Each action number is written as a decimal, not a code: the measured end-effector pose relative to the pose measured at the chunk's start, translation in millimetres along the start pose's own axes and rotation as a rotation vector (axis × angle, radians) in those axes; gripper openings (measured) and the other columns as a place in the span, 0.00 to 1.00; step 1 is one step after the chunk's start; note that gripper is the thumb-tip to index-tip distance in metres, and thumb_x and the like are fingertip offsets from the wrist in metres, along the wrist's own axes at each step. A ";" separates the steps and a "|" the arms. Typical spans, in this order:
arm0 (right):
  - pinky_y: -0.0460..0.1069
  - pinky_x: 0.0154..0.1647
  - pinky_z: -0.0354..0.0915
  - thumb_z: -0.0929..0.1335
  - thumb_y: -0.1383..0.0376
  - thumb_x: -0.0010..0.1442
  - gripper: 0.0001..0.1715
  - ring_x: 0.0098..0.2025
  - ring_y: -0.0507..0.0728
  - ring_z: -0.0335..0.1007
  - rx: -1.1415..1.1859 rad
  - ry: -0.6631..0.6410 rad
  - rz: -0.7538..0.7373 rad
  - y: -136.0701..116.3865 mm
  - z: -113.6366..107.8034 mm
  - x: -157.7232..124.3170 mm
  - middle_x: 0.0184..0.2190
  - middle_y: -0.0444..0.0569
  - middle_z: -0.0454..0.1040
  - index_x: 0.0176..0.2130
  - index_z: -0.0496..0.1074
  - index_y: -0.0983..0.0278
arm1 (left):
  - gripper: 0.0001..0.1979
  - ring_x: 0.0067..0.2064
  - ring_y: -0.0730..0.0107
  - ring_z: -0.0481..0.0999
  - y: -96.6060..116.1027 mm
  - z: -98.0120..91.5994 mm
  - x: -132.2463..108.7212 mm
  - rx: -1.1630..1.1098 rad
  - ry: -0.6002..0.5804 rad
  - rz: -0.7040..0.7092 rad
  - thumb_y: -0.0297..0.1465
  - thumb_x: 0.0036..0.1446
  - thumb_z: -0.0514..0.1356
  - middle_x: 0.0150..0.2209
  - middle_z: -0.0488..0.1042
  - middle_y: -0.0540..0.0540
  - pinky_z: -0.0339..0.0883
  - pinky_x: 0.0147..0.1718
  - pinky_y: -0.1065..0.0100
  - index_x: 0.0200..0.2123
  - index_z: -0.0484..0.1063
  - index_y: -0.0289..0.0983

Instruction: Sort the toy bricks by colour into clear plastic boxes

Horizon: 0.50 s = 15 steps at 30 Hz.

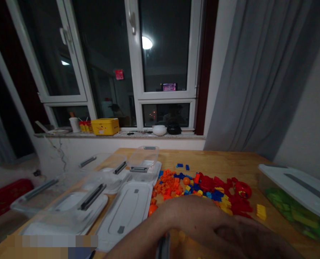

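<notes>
Left hand (pixel 230 233) at bottom edge, just below colored plastic bricks (pixel 194 189); fingers (pixel 259 242) dim, clenched or released: cannot tell.

This looks to me like a room in someone's home at night: a white-framed window (pixel 165 46) with dark panes, a grey curtain (pixel 259 72) hanging beside it, a speckled stone windowsill (pixel 116 135) with a yellow box (pixel 105 126) and a white bowl (pixel 159 130), and toy bricks (pixel 207 183) spread over a wooden table (pixel 243 165).
</notes>
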State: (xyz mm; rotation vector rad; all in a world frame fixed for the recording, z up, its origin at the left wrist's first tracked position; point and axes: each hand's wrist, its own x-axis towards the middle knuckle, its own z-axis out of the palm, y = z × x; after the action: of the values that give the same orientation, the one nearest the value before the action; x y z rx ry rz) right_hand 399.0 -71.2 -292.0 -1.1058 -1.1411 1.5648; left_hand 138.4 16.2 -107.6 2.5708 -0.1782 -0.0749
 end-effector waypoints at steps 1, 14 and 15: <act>0.69 0.67 0.64 0.77 0.62 0.46 0.17 0.57 0.74 0.80 0.005 -0.010 0.007 0.5 -2.2 1.3 0.47 0.55 0.88 0.39 0.86 0.56 | 0.15 0.32 0.69 0.77 -0.9 -8.7 -2.2 0.036 0.110 -0.038 0.47 0.65 0.61 0.34 0.80 0.52 0.64 0.29 0.71 0.46 0.79 0.46; 0.67 0.72 0.58 0.77 0.65 0.51 0.20 0.63 0.71 0.76 0.064 -0.117 0.016 -3.8 -7.9 -0.9 0.56 0.59 0.84 0.46 0.85 0.60 | 0.19 0.61 0.55 0.75 -145.2 2.9 -4.4 0.314 0.416 -0.375 0.31 0.66 0.58 0.59 0.78 0.38 0.66 0.62 0.59 0.58 0.75 0.37; 0.67 0.72 0.58 0.76 0.65 0.51 0.20 0.62 0.70 0.77 0.081 -0.118 0.004 -2.0 -8.6 0.0 0.56 0.59 0.84 0.46 0.85 0.60 | 0.18 0.60 0.54 0.76 -151.8 7.1 -4.5 0.329 0.380 -0.383 0.31 0.65 0.58 0.57 0.79 0.38 0.68 0.60 0.58 0.56 0.76 0.38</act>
State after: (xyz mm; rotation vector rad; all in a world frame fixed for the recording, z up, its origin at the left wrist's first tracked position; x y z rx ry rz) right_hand 407.6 -69.2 -291.6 -0.9734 -1.1431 1.6834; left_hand 150.3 140.1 -194.9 2.8499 0.4818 0.3241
